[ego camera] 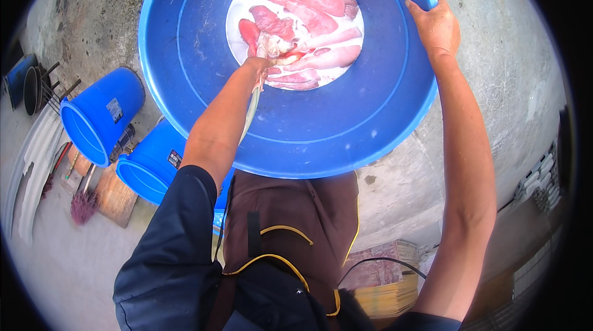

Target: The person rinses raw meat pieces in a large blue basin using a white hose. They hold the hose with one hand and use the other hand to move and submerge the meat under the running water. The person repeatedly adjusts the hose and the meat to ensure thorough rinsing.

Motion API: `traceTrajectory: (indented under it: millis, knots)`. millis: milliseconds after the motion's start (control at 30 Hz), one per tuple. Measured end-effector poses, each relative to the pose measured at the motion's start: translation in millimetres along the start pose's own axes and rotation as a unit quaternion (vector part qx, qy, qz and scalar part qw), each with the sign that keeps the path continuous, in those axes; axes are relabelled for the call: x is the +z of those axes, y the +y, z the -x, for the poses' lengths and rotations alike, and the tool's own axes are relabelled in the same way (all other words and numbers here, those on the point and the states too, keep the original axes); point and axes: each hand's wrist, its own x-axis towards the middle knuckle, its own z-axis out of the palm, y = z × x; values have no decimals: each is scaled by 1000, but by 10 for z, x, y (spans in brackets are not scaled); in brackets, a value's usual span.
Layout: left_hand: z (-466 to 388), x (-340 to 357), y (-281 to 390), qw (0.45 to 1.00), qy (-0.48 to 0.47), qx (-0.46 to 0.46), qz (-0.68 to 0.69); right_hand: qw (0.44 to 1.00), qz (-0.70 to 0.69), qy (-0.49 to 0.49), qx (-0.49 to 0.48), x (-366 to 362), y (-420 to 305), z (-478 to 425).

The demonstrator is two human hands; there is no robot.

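A large round blue plastic tub [384, 76] stands before me, with pieces of reddish-pink raw meat or offal [308, 0] lying in whitish liquid at its bottom. My left hand [258, 68] reaches into the tub and is closed around a pale, soft strip [252, 111], which hangs below the hand along the tub's inner wall. Close by the fingers lies a whitish, lumpy piece [278, 46]. My right hand [435, 25] grips the tub's right rim, thumb on the inner side and the other fingers hidden outside.
Two blue plastic barrels [125, 95] [150, 164] lie tipped at the left. Near them are a purple-bristled broom [84, 206], a wooden board [113, 194] and a fork's tines [51, 97]. A yellowish stack [387, 296] and a dark cable [384, 259] are at the lower right.
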Motion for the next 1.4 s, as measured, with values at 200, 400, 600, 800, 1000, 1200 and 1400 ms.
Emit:
traceTrajectory:
  millis: [200,400,600,800,1000,1200,1400]
  knots:
    - [-267,-74,-108,999,22,-8,-34,1000,3,0,-5,-8,-26,2]
    - [-292,-100,-112,1000,26,1,-8,1000,5,-2,-6,22,-19,-14]
    - [-91,2,-17,999,47,-12,-11,1000,8,-1,1,-13,9,5]
    - [-348,-176,-52,998,28,-23,-46,1000,5,-3,-8,-4,-69,6]
    - [-416,-333,2,996,-26,-18,-84,1000,5,-2,0,-7,-35,43]
    - [-524,-435,-8,996,-41,-3,-84,999,-25,22,14,-72,-134,95]
    - [-488,-398,1,996,-37,-4,-76,997,-59,49,-3,-133,-166,151]
